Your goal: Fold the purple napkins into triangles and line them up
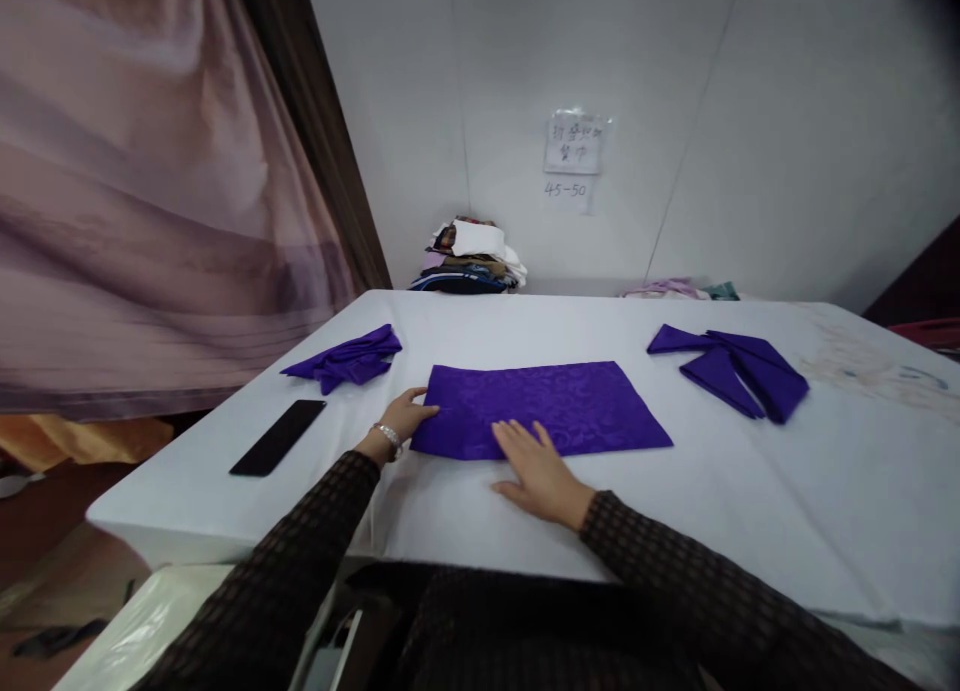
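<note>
A purple patterned cloth (555, 403) lies flat as a folded rectangle on the white table (750, 491). My left hand (405, 414), with a bracelet on the wrist, holds the cloth's left edge, its fingers curled against the fabric. My right hand (534, 466) lies flat on the cloth's near edge with the fingers stretched out. A folded purple cloth (731, 369) sits to the right. A crumpled purple cloth (346, 358) sits to the left.
A black phone (279, 437) lies near the table's left edge. A pile of folded clothes (471, 258) stands behind the table against the white wall, under a paper note (574, 146). A pinkish curtain (150, 191) hangs at the left.
</note>
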{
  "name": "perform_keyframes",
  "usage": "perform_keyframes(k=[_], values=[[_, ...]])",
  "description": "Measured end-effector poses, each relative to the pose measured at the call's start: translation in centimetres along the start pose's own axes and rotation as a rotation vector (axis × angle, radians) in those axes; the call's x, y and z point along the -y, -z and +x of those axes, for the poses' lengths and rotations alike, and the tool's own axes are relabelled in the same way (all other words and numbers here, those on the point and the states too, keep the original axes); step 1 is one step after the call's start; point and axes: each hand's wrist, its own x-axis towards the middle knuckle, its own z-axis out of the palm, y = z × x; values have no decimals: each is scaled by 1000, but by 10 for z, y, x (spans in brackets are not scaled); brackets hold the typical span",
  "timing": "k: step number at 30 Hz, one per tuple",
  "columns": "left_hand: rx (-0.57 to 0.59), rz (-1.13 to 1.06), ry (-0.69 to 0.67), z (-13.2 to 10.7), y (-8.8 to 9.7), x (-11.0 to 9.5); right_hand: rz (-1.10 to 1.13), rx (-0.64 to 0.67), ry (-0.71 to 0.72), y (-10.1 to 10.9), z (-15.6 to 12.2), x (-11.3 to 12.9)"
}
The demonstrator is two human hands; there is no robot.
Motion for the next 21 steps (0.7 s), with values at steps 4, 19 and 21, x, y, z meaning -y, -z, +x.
perform_keyframes(k=[4, 19, 21], values=[[70, -219, -71, -37, 5, -9, 86, -162, 27, -19, 20, 41], [332, -450, -569, -103, -76, -109, 1378, -725, -402, 23, -18, 16], [361, -440, -701, -104, -92, -109, 1545, -836, -488, 38, -26, -13]])
